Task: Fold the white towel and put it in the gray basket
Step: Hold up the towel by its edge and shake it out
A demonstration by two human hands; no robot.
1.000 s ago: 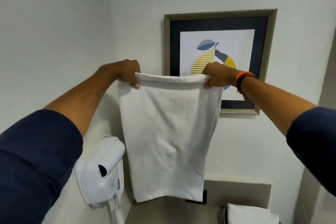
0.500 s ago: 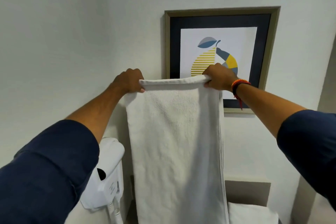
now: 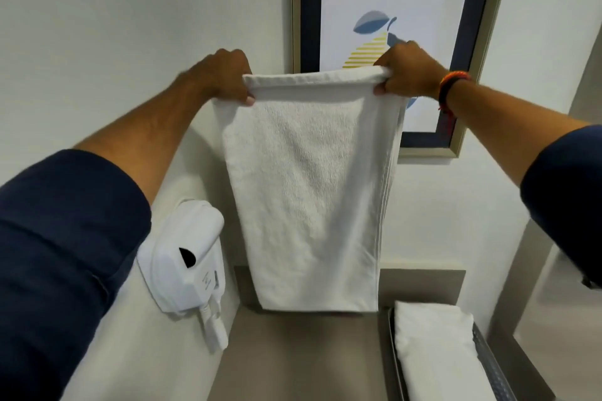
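A white towel (image 3: 309,192) hangs in the air in front of the wall, doubled over along its top edge. My left hand (image 3: 224,75) grips its top left corner and my right hand (image 3: 410,70) grips its top right corner. The towel's bottom edge hangs just above the counter. At the lower right stands the gray basket (image 3: 492,358), with a folded white towel (image 3: 436,348) lying inside it.
A white wall-mounted hair dryer (image 3: 185,257) juts from the left wall beside the hanging towel. A framed picture (image 3: 400,16) hangs on the back wall behind my hands. A gray-brown counter (image 3: 293,355) lies below.
The towel's bottom edge has come up into view above the counter, and the view has tilted down, showing more of the basket and counter. Both hands keep their grip on the top corners.
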